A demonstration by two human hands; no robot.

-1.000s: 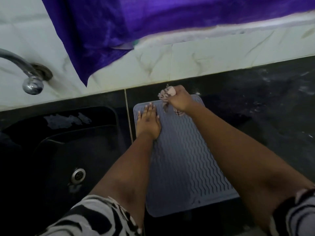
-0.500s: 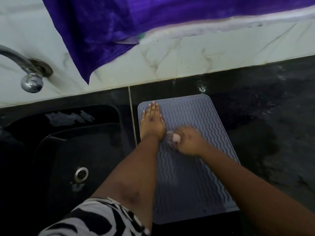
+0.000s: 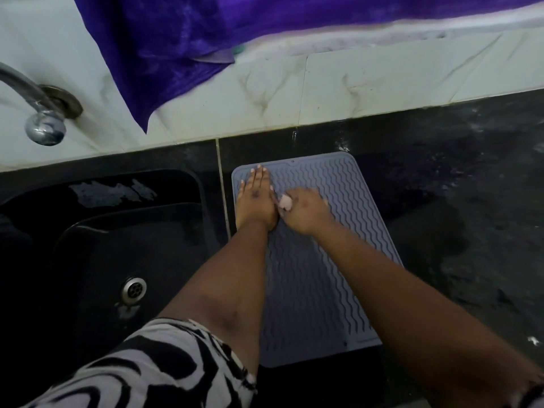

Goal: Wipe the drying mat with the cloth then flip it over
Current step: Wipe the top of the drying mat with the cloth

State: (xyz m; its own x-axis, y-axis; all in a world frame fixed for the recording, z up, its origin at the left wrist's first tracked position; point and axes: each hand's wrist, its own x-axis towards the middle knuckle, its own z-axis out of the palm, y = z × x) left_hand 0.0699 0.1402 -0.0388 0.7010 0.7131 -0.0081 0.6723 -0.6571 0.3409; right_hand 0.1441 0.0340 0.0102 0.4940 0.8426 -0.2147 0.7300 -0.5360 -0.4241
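Observation:
A grey drying mat point(image 3: 329, 278) with wavy ridges lies flat on the black counter, right of the sink. My left hand point(image 3: 256, 198) rests flat on the mat's far left part, fingers together and pointing away. My right hand point(image 3: 306, 209) is closed around a small pale pink cloth point(image 3: 285, 202), pressed on the mat right beside my left hand. Only a bunched bit of the cloth shows by my thumb; the hand hides the remainder. My right hand is slightly blurred.
A black sink point(image 3: 123, 245) with a metal drain point(image 3: 134, 290) lies left of the mat. A chrome tap point(image 3: 44, 125) sticks out of the pale tiled wall at the upper left. A purple fabric point(image 3: 182, 33) hangs over the wall ledge. The black counter point(image 3: 471, 201) stretches to the right, looking wet.
My right hand has drawn the cloth from the mat's far edge back toward me, ending beside my left hand. My left hand stays flat on the mat.

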